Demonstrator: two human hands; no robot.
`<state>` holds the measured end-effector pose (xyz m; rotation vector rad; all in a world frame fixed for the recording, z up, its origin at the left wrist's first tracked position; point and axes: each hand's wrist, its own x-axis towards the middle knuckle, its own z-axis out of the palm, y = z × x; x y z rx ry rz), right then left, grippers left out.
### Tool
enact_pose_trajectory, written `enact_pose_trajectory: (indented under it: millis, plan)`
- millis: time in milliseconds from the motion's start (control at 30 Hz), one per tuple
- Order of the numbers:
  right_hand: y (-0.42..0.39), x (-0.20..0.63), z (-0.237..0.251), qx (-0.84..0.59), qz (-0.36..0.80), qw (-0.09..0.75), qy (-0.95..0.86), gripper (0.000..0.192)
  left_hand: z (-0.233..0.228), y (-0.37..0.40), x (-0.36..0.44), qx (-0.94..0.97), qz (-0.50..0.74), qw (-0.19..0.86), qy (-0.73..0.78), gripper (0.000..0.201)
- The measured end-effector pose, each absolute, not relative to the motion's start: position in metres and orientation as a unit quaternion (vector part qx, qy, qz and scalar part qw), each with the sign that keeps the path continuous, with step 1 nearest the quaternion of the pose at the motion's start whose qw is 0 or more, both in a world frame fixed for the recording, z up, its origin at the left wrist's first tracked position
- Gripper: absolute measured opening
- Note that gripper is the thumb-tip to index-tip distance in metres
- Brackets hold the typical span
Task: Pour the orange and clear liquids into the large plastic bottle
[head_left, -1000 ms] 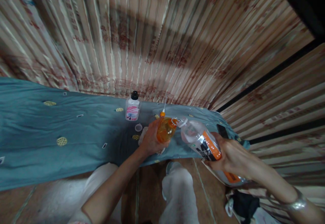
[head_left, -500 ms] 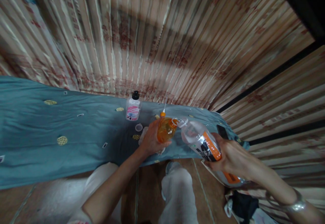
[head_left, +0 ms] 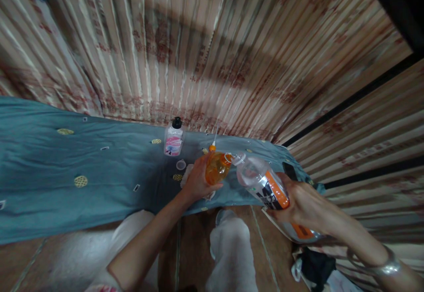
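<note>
left hand (head_left: 195, 181) grips an orange-filled small bottle (head_left: 217, 167); right hand (head_left: 303, 203) tilts a big bottle (head_left: 265, 185) (mouths touching)

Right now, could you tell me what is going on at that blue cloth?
A person is working with both hands over the blue cloth. The left hand holds a small orange bottle upright. The right hand grips a large clear bottle with an orange label, tilted so that its open mouth meets the small bottle's neck. Behind them on the cloth stand a pink-labelled bottle with a black cap and a small round lid.
</note>
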<state>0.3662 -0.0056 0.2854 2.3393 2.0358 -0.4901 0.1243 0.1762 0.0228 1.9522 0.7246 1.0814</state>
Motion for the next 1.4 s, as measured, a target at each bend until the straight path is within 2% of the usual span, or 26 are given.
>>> enact_pose_trajectory:
  millis: [367,667,933,1200,1400]
  plan:
    - [-0.0063,0.3680,0.2854,0.744,-0.148,-0.001,0.652,0.036,0.0197,0.1761,0.1259,0.771,0.429,0.373,0.287,0.130]
    - [-0.0058,0.3668,0.2874,0.733,-0.136,-0.006,0.667,0.029,0.0252,0.1744,0.1252,0.772,0.425,0.374,0.289,0.123]
    - [-0.0059,0.3669,0.2862,0.737,-0.143,-0.010,0.660,0.031,0.0246,0.1749,0.1257,0.772,0.422,0.374,0.294,0.128]
    - [-0.0057,0.3676,0.2876,0.737,-0.144,-0.005,0.661,0.032,0.0278,0.1738,0.1259,0.768,0.425,0.380,0.294,0.125]
    - [-0.0057,0.3656,0.2901,0.724,-0.144,-0.009,0.675,0.026,0.0271,0.1742,0.1264,0.766,0.428,0.384,0.289,0.127]
